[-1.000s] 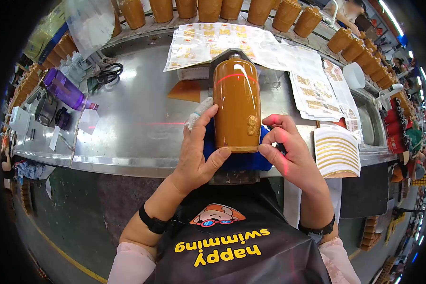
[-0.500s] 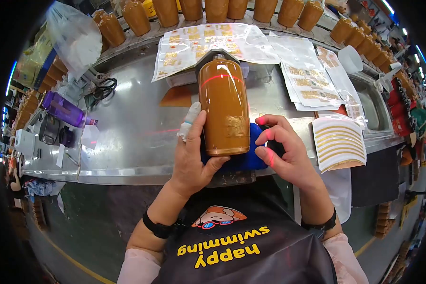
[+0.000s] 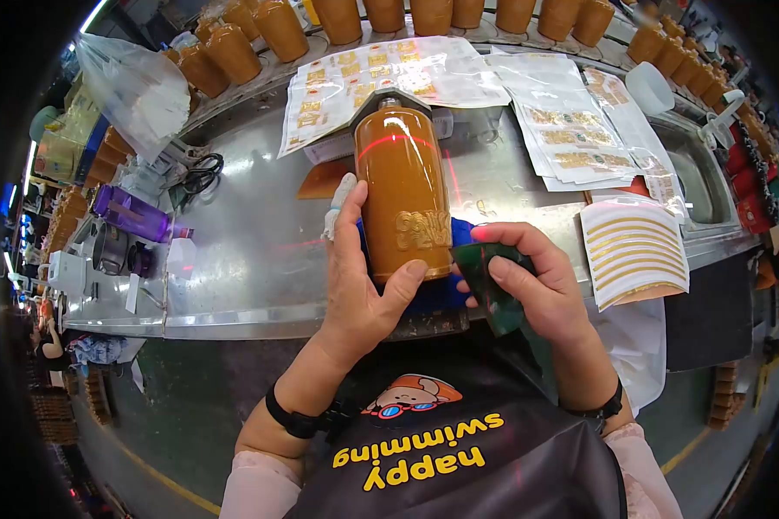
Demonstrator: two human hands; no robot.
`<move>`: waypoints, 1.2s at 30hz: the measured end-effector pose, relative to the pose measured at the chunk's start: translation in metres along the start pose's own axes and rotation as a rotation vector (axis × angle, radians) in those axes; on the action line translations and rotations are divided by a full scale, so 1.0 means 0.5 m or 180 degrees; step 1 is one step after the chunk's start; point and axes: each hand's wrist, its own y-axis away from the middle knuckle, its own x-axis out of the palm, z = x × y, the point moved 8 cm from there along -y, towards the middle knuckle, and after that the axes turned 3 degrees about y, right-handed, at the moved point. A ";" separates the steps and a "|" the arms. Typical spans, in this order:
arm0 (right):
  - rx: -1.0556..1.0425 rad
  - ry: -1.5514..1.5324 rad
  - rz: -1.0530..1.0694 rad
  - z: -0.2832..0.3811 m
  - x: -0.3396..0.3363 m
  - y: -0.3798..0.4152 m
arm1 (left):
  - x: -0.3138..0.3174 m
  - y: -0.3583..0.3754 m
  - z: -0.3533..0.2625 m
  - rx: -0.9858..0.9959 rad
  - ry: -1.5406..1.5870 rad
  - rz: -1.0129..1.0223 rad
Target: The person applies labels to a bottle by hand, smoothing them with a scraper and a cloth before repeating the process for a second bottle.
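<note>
A glossy brown bottle (image 3: 402, 186) lies tilted, its neck toward a dark angular holder (image 3: 363, 111) and its base toward me. Gold raised lettering (image 3: 421, 231) sits on its lower side, and a red light line crosses its shoulder. My left hand (image 3: 359, 298) grips the bottle from the left, thumb near its base; one finger wears a white wrapping. Beside the bottle's lower right, my right hand (image 3: 541, 281) pinches a dark green, thin, flexible piece (image 3: 495, 298) whose exact kind I cannot make out. Under the bottle is a blue support (image 3: 437, 298), mostly hidden.
Printed gold label sheets (image 3: 571, 130) lie behind and right of the bottle. A sheet of curved gold strips (image 3: 636, 251) sits at the right edge. Brown bottles (image 3: 337, 19) line the back. At left are a purple bottle (image 3: 130, 212) and black scissors (image 3: 202, 176).
The dark green piece now shows in my right hand, where none was visible before. My left thumb has shifted up onto the bottle's base, and the view has moved slightly.
</note>
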 end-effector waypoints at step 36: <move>-0.1712 0.2718 0.0196 0.039 0.023 0.011 | -0.011 0.026 -0.042 0.1022 -0.0290 0.0087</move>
